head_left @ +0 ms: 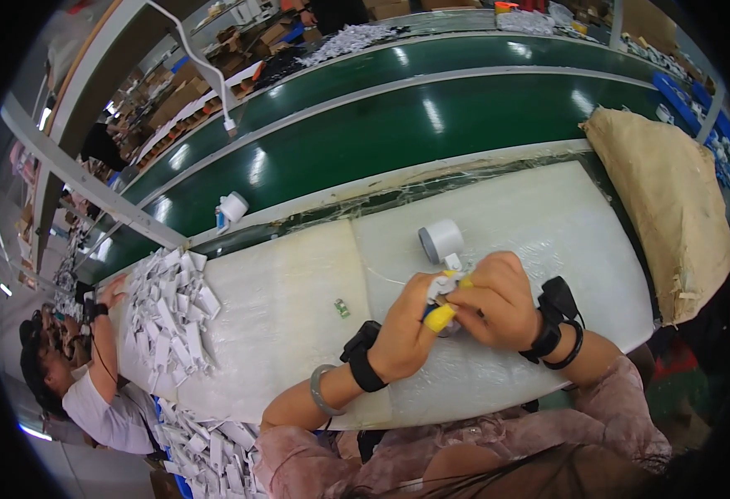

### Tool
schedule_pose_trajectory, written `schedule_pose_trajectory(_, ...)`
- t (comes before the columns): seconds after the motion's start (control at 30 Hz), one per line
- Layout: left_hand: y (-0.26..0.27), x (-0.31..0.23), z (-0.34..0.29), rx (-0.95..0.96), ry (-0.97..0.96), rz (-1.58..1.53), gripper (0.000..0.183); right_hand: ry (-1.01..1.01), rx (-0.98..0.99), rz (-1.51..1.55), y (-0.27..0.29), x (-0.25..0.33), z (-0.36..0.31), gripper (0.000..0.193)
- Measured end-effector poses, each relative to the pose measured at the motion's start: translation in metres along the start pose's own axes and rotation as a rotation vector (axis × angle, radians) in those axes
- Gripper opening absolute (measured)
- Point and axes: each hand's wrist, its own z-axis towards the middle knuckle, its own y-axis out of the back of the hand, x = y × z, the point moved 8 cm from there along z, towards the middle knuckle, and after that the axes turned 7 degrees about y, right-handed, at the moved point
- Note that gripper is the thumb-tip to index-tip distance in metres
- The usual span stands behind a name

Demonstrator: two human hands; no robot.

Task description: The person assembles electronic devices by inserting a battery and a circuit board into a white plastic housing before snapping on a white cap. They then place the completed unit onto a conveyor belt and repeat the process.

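Observation:
My left hand (406, 328) is closed around a small white plastic part (441, 288), just in front of me over the padded table. Yellow covers show at the fingertips. My right hand (498, 309) meets it from the right, its fingers curled and pinched together; what lies between them is mostly hidden. Right beyond my hands a white cylindrical housing (443, 240) with a grey end face lies on its side. To the left of my left hand, a small green circuit board (342, 308) rests on the plastic-wrapped surface.
A heap of white plastic parts (169, 312) covers the table's left end, beside a co-worker (103, 395). More fill a blue bin (207, 449) below. A green conveyor (315, 154) runs behind, with another white cylinder (232, 208) at its edge. Brown paper (664, 208) drapes the right side.

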Motion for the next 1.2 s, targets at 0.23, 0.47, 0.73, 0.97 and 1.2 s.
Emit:
schedule_pose_trajectory(0.23,-0.007,-0.005,0.000,0.044,-0.067,0.023,0.039,0.096,-0.048,0.069,0.004,0.001,-0.003,0.028)
schedule_pose_trajectory(0.47,-0.008,0.001,0.000,0.056,0.015,-0.041,0.037,0.110,-0.032,0.102,0.001,0.000,0.000,0.028)
schedule_pose_trajectory(0.73,-0.007,-0.010,0.002,0.014,-0.199,0.092,0.036,0.137,-0.035,0.144,0.000,-0.001,-0.005,0.025)
schedule_pose_trajectory(0.97,-0.010,-0.006,0.003,0.009,-0.172,0.082,0.031,0.089,-0.036,0.028,0.005,0.000,-0.011,0.024)
schedule_pose_trajectory(1.2,-0.006,0.008,0.001,0.068,0.112,-0.150,0.031,0.111,0.029,0.083,-0.009,-0.009,-0.005,0.025)
